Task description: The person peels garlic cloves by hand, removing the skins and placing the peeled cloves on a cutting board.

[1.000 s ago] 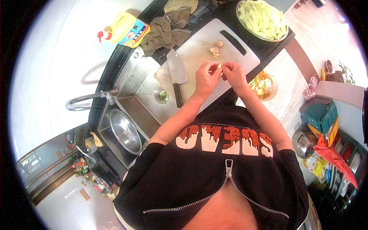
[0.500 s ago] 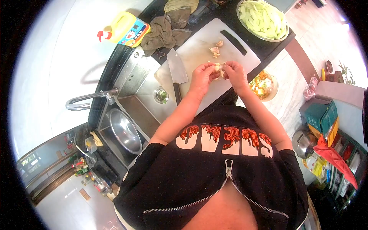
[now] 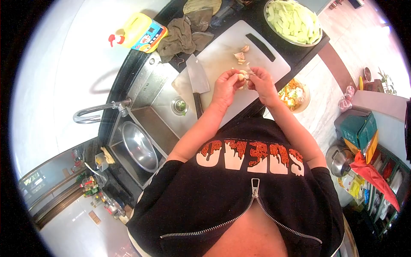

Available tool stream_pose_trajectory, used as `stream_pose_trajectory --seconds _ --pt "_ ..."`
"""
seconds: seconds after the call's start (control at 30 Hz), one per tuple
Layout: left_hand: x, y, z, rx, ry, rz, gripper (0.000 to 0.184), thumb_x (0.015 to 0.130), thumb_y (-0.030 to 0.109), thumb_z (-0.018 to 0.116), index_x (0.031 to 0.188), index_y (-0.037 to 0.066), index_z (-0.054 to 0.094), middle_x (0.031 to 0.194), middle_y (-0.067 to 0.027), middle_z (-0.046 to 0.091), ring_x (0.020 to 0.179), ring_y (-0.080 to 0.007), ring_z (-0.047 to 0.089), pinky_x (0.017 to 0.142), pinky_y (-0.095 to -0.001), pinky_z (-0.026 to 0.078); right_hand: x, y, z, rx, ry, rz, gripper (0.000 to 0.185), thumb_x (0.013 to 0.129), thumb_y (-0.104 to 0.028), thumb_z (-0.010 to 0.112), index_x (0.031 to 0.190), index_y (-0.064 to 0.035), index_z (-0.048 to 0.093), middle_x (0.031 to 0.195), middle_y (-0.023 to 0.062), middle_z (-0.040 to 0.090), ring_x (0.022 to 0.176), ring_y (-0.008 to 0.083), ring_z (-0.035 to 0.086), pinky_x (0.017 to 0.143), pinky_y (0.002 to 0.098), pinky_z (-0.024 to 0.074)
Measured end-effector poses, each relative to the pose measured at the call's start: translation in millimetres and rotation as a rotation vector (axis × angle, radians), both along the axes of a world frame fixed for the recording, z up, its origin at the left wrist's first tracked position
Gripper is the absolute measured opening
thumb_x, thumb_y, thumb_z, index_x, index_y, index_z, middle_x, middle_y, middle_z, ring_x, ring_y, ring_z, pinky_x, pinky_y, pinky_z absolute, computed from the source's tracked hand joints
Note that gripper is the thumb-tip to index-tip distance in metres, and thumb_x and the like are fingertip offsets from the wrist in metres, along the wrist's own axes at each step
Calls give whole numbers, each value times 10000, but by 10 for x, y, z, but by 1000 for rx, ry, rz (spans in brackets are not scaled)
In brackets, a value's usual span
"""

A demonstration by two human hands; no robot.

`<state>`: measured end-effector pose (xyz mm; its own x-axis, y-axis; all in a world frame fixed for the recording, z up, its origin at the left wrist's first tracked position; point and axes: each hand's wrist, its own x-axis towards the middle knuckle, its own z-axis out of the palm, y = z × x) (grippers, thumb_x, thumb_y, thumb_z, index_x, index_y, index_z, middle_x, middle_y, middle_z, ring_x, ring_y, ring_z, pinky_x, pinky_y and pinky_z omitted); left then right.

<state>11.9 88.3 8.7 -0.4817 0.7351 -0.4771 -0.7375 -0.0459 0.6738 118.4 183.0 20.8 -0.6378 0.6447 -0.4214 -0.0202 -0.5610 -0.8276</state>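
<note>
My left hand (image 3: 226,87) is closed in a pinch around a pale garlic clove (image 3: 242,77) above the white cutting board (image 3: 223,48). Close beside it, the fingers of my right hand (image 3: 263,87) pinch a thin piece of garlic skin (image 3: 248,67) at the clove. Several unpeeled garlic cloves (image 3: 239,55) lie on the board just beyond my fingers. To the left, a cleaver (image 3: 198,75) rests across the board's edge, its dark handle toward the sink. Smaller garlic pieces under my hands are partly hidden.
Left of the board is a steel sink (image 3: 160,96) with a faucet (image 3: 102,109) and a metal bowl (image 3: 140,146). A bowl of sliced green vegetable (image 3: 294,21) stands at the back right. Below the counter edge sits a scrap bin (image 3: 295,96). A brown cloth (image 3: 177,36) lies near a yellow jug (image 3: 139,32).
My fingertips have drawn slightly apart. The clove shows more clearly in my left fingers, and a bit of skin sticks up by my right fingers.
</note>
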Motion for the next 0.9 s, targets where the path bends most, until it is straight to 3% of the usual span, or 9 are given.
stream_pose_trajectory --seconds 0.07,0.27,0.57,0.67,0.9 --pt "-5 -20 -27 -1 37 -26 133 886 63 523 1009 29 558 953 -86 604 802 -164 606 705 -287 529 19 40 -39 -38 -2 79 125 862 -98 559 953 -16 582 722 -4 561 593 73 512 560 222 444" --pt "62 -6 111 -179 521 -138 190 858 75 572 1033 2 580 905 -48 609 757 -108 573 650 -248 503 33 73 -12 -194 65 41 123 859 -88 554 966 -34 580 743 -6 568 610 77 520 614 226 452" --pt "39 14 194 -51 563 -301 198 832 5 574 1029 -20 581 859 -44 625 720 -101 581 644 -231 489 72 130 -194 -427 296 56 103 881 -67 510 967 -37 559 784 11 583 622 80 526 604 229 464" --pt "64 23 243 -74 541 -273 168 846 54 581 1002 -7 588 819 -34 625 702 -85 573 636 -227 486 72 141 -154 -504 294 52 95 876 -64 517 955 -36 563 770 10 581 610 82 521 593 227 463" --pt "64 10 265 -77 560 -252 145 848 53 565 973 -18 588 827 -42 630 705 -95 581 642 -228 490 88 84 -129 -89 -1 129 121 865 -89 549 960 -22 581 764 9 586 596 73 517 590 222 463"
